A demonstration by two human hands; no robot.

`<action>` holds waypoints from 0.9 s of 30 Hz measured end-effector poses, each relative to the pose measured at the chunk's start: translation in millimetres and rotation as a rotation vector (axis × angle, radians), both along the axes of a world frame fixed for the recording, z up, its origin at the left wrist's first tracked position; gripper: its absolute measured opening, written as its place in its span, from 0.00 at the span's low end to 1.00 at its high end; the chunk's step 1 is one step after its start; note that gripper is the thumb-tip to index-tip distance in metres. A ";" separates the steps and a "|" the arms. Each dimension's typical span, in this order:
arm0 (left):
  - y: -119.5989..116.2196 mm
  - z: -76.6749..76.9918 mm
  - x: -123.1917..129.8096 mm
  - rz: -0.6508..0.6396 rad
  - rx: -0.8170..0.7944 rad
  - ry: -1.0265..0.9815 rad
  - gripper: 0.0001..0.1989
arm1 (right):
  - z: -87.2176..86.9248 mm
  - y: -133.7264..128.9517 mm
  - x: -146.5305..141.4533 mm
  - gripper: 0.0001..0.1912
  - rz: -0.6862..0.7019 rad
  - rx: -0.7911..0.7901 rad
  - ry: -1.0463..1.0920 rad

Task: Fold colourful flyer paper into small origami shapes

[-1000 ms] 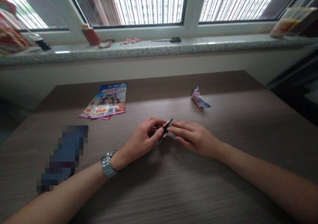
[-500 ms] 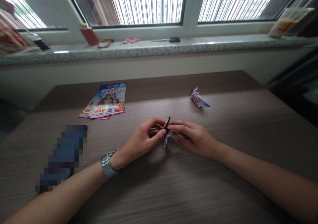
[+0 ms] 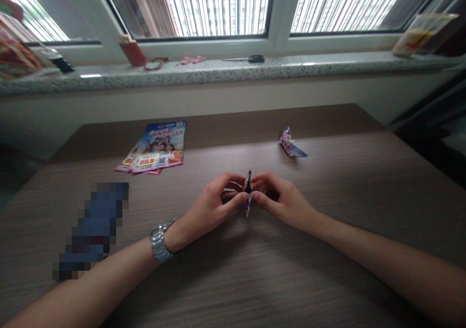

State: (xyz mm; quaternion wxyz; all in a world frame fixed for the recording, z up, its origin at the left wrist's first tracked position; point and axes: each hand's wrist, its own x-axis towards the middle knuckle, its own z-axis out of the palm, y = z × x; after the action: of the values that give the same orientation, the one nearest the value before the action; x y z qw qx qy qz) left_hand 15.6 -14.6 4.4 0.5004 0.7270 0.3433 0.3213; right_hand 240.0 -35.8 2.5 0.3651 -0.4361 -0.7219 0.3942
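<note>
from my place far away, i see a brown wood-grain table (image 3: 233, 279) filling the near part of the scene; its near edge is out of view. at near left, partly behind the left forearm with its metal watch (image 3: 162, 240), lies a dark blue thing (image 3: 96, 216), pixelated, so i cannot tell what it is.

in the middle, my left hand (image 3: 220, 197) is nearly closed, pinching a small folded paper (image 3: 248, 207) between thumb and fingers. the paper stands almost edge-on to me, between the two hands. my right hand (image 3: 284, 197) is half bent and touches it from the right; i cannot tell if this hand grips it.

farther left, well apart from the hands, printed flyers (image 3: 162, 146) lie overlapping. farther right is a second folded paper (image 3: 287, 144), tilted.

the table's side edges slant inward to the far edge, near a pale wall (image 3: 233, 96). above, the speckled sill (image 3: 218, 74) carries a red pouch (image 3: 133, 52) at left, scissors (image 3: 256, 58) in the middle, and at far right a see-through container (image 3: 417, 37) with something yellowish. behind are windows (image 3: 214, 8) with bars.
</note>
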 end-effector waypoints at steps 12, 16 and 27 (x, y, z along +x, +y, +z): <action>1.0 -2.8 -0.5 -0.010 -0.023 -0.032 0.14 | -4.8 0.1 2.1 0.12 0.013 -0.050 0.057; 2.0 -3.2 -1.2 -0.027 -0.033 -0.055 0.15 | -4.1 0.3 2.6 0.11 0.012 -0.064 0.086; 4.1 1.0 -1.2 -0.047 0.000 -0.086 0.13 | -8.7 0.3 4.8 0.12 0.027 -0.092 0.179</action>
State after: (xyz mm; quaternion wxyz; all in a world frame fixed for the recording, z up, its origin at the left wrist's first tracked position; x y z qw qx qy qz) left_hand 14.4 -10.5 5.4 0.5221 0.7205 0.3042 0.3402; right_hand 244.9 -35.5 -6.2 0.4024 -0.4059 -0.6731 0.4692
